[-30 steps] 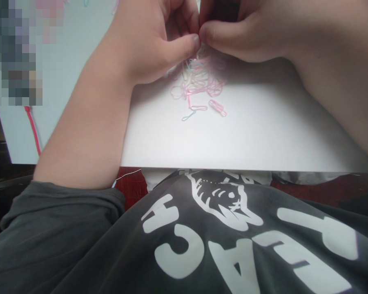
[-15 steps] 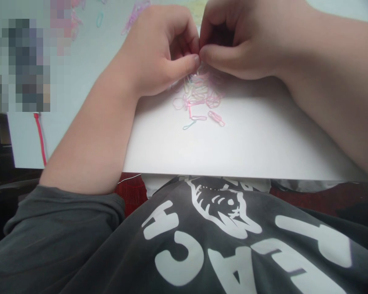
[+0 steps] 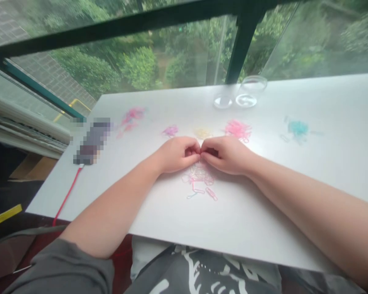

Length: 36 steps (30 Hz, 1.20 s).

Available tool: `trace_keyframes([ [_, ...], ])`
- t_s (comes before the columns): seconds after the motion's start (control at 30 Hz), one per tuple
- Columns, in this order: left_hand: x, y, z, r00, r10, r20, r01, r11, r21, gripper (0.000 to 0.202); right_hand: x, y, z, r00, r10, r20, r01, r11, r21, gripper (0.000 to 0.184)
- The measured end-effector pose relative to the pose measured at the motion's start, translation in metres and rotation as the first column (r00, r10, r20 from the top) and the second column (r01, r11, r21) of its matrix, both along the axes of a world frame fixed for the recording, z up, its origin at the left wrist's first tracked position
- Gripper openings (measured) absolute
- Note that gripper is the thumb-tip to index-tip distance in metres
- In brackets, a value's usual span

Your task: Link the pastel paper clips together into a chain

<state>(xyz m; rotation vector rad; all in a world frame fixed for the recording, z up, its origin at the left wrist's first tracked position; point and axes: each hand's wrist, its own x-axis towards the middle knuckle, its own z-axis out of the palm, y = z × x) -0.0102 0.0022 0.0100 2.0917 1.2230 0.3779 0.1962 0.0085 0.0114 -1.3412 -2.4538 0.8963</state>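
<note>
1. Pale pink and whitish thin loops form a small tangled pile [image 3: 199,175], the pile lying on the body side of the hands, right beneath where their fingertips meet.

2. The left hand [image 3: 179,154] curls inward, thumb against the index finger, its tips closed in a pinch. The right hand [image 3: 226,155] mirrors it. The two pinches touch or nearly touch; whether a loop is caught between them, I cannot tell.

3. The pile sits about midway under the two hands, so neither is clearly nearer. On its body side, a slim pink elongated loop [image 3: 211,194] lies closer to the right hand, its long axis slanting toward the body and outward to the right. A narrow pale-blue loop [image 3: 191,196] lies more to the left hand's side, slanting the opposite way.

4. Beyond the hands, a purple heap [image 3: 170,130] rests past the left one, a pale-yellow heap [image 3: 202,132] past the meeting point, and a bright-pink heap [image 3: 238,128] past the right one. A teal heap [image 3: 298,128] lies well out to the right hand's outer side.
</note>
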Motion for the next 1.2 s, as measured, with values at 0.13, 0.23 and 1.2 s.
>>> trace_keyframes([
  [0.13, -0.0003, -0.0029, 0.0018, 1.0, 0.012, 0.01, -0.012, 1.0, -0.005, 0.015, -0.0003, -0.001, -0.0012, 0.999, 0.037, 0.011, -0.038, 0.999, 0.038, 0.018],
  [0.23, -0.001, -0.0033, 0.0021, 1.0, 0.016, 0.011, -0.016, 1.0, 0.016, 0.014, 0.0002, -0.0013, -0.0031, 0.999, 0.047, 0.019, -0.048, 0.997, 0.054, 0.018],
  [1.2, -0.0068, -0.0041, 0.0017, 1.0, 0.001, -0.009, 0.0, 0.999, 0.051, 0.015, -0.0006, -0.0013, -0.002, 0.997, 0.067, -0.038, -0.064, 0.996, 0.059, 0.016],
])
